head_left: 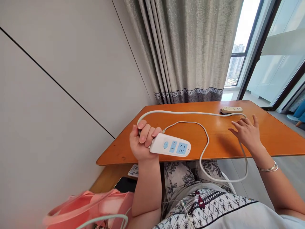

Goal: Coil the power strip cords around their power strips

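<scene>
Nearest, a pink bag [111,203] sits at the left, beside the person's patterned trousers [177,175]. The left hand [145,140] is curled firmly around the cord end of a white power strip [169,145] with blue sockets, raised over the near edge of the orange-brown tabletop [274,133]. The strip's white cord [178,112] also passes through this fist; that grip is best kept closed so that nothing slips out.

To the right, the right hand [249,132] has its fingers fanned apart with the cord running behind them; I cannot tell whether any finger pinches it. A light, even pull there would suit the cord better than a yank. The slack sagging over the near edge probably wants lifting clear of the lap, in wide curves without twists.

Farther right, a cream power strip [231,110] lies near the far edge; the cord is best kept from snagging it. A grey curtain [195,47] hangs beyond.
</scene>
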`<move>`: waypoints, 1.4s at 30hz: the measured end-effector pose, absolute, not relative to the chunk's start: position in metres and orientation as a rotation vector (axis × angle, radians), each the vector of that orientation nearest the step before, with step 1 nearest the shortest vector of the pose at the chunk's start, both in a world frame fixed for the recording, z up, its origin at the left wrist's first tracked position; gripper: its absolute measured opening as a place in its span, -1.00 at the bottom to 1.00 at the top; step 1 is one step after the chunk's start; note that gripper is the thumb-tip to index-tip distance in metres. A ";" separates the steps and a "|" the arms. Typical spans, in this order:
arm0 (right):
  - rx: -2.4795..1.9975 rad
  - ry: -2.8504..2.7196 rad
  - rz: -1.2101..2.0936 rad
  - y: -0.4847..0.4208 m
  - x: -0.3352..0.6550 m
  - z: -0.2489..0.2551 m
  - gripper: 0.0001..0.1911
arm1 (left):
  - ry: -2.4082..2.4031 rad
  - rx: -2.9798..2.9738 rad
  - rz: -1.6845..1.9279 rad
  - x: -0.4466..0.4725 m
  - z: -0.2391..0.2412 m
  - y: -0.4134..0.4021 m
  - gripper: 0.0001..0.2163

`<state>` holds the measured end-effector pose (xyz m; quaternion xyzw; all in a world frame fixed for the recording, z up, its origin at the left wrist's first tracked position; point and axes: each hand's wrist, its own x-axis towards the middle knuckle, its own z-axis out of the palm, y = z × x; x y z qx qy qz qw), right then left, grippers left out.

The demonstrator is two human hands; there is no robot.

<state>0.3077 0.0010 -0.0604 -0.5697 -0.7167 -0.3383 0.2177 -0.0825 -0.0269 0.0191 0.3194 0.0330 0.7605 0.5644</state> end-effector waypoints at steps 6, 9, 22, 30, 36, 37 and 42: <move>-1.437 -1.829 -0.639 -0.007 0.325 -0.066 -0.72 | 0.009 0.827 1.790 -0.085 0.019 -0.031 -0.72; -1.253 -1.713 -0.354 -0.016 0.316 -0.067 -0.78 | -0.025 0.906 1.742 -0.085 0.018 -0.032 -0.72; -0.760 -2.039 0.585 -0.022 0.176 -0.052 -0.26 | -0.061 1.320 1.184 -0.037 0.011 -0.053 -0.67; -1.191 -2.436 0.697 -0.016 0.176 -0.080 -0.56 | 0.075 0.982 1.668 -0.063 0.016 -0.035 -0.73; -1.333 -2.063 0.222 -0.026 0.194 -0.078 -0.52 | 0.346 1.122 1.756 -0.059 0.002 -0.016 -0.74; -1.305 -2.015 0.126 -0.029 0.195 -0.074 -0.54 | 0.386 1.167 1.732 -0.055 -0.001 -0.015 -0.72; -1.066 -2.003 -0.270 -0.052 0.192 -0.051 -0.72 | 0.450 1.295 1.544 -0.038 -0.013 -0.014 -0.66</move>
